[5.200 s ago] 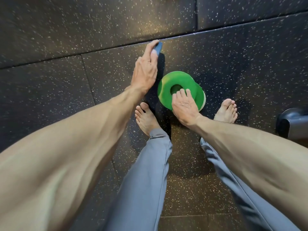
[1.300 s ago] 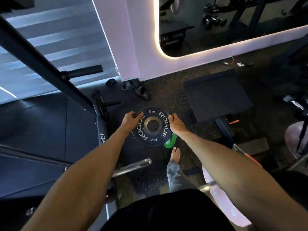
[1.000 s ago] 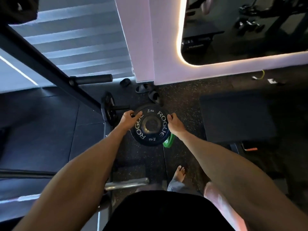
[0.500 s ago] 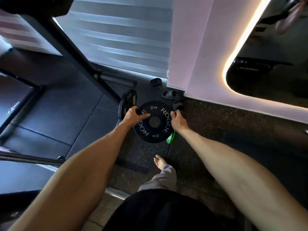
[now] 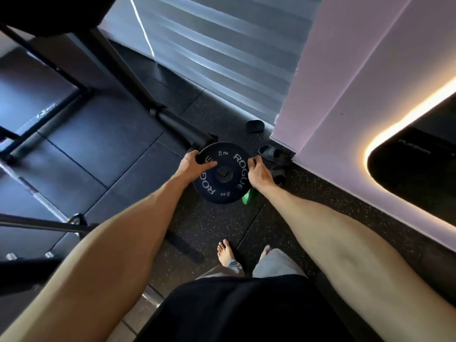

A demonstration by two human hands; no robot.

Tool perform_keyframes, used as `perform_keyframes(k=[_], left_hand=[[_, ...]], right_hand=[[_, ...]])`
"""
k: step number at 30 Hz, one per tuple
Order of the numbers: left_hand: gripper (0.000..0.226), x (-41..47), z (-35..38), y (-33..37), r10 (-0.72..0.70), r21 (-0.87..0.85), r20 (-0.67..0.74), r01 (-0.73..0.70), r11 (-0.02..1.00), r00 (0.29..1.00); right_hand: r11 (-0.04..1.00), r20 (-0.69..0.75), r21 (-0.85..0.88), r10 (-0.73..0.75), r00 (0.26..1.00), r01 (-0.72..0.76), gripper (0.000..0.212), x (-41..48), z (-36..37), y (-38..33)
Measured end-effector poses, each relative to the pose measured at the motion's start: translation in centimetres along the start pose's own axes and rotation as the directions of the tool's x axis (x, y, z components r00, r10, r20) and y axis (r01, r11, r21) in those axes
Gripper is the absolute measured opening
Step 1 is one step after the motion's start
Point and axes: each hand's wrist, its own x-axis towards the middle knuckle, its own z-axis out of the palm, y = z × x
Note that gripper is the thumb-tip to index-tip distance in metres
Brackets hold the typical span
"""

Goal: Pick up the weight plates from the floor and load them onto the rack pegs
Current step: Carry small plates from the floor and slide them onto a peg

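Note:
A dark blue 2 kg weight plate marked ROGUE is held flat-face towards me in front of my body. My left hand grips its left rim, thumb across the face. My right hand grips its right rim and also holds green plates, of which only an edge shows below the hand. Through the blue plate's centre hole I see the end of a dark peg. A black rack peg juts from the slanted upright just above the plate.
The black rack upright runs from upper left down to the pegs. A barbell lies at left on black mats. Dark slippers lie by the white wall. My bare feet stand on speckled rubber floor.
Earlier I picked plates off the floor and stood up. Over the last second I turned left and carried the blue plate closer to the rack pegs; both hands keep their grip.

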Motion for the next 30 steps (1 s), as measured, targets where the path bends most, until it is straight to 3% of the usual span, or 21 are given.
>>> perform_keyframes(k=[8,19,30], left_hand=[[0.046,3.1,-0.6,2.5,-0.077,-0.034,-0.187,0.072,0.997,0.979],[0.036,5.3,-0.6,4.0,-0.145,-0.076,-0.425,0.124,0.989,0.894],[0.035,6.1,0.6,3.9,-0.165,-0.121,-0.576,0.116,0.986,0.8]], right_hand=[[0.993,0.144,-0.055,-0.096,0.985,0.105,0.035,6.3,-1.0,-3.4],[0.957,0.4,-0.104,-0.209,0.893,0.271,0.027,13.5,-1.3,-7.4],[0.917,0.476,-0.139,-0.269,0.837,0.374,0.027,17.0,-0.6,-9.4]])
